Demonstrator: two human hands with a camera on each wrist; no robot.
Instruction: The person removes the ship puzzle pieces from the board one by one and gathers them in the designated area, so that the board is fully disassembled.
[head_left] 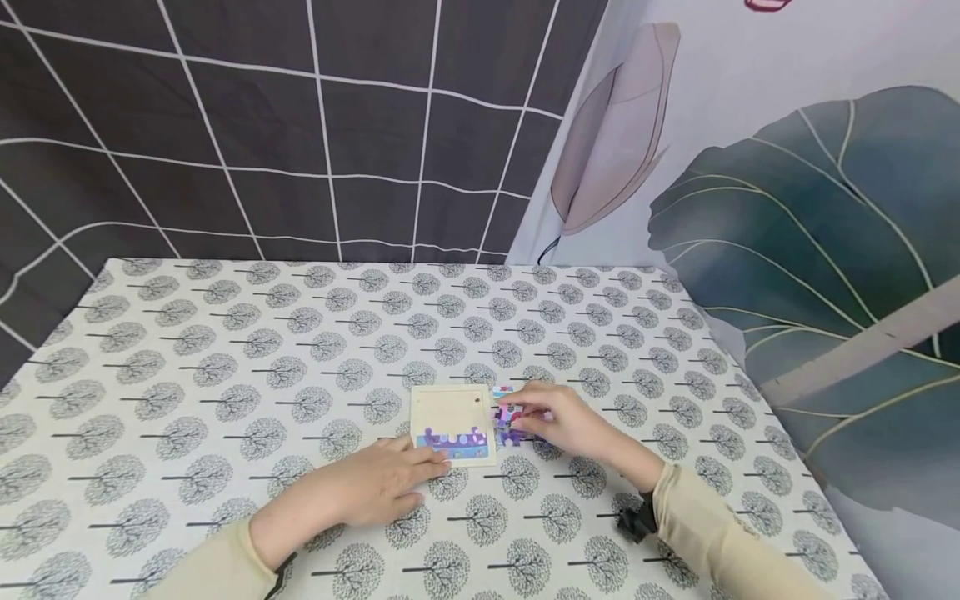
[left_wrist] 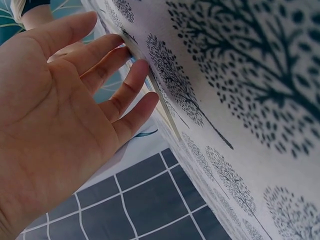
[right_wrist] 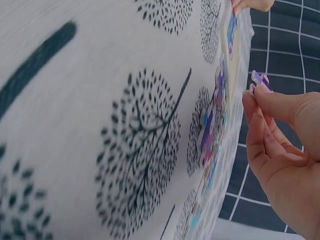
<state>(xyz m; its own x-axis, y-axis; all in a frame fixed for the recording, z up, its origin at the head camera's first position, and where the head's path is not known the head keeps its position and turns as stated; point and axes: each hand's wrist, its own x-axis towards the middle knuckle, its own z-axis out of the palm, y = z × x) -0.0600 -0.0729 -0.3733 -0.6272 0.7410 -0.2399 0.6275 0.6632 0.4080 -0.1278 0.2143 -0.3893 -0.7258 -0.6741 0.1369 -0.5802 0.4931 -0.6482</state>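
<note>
A pale square puzzle tray (head_left: 450,412) lies on the table, with joined purple and blue jigsaw pieces (head_left: 457,447) along its near side. My left hand (head_left: 375,485) rests at the tray's near left corner, fingertips on its edge. In the left wrist view the fingers of that hand (left_wrist: 75,95) are loosely extended, and the palm holds nothing. Just right of the tray, my right hand (head_left: 566,421) is over loose jigsaw pieces (head_left: 510,440). Between its thumb and index finger it pinches a small purple-pink jigsaw piece (right_wrist: 260,79), raised above the table.
More loose pieces (right_wrist: 206,137) lie on the cloth beside the tray. The tablecloth (head_left: 300,400) has a tree print. A dark gridded curtain (head_left: 262,125) hangs behind the table, and a leaf-patterned cloth (head_left: 810,217) hangs at the right.
</note>
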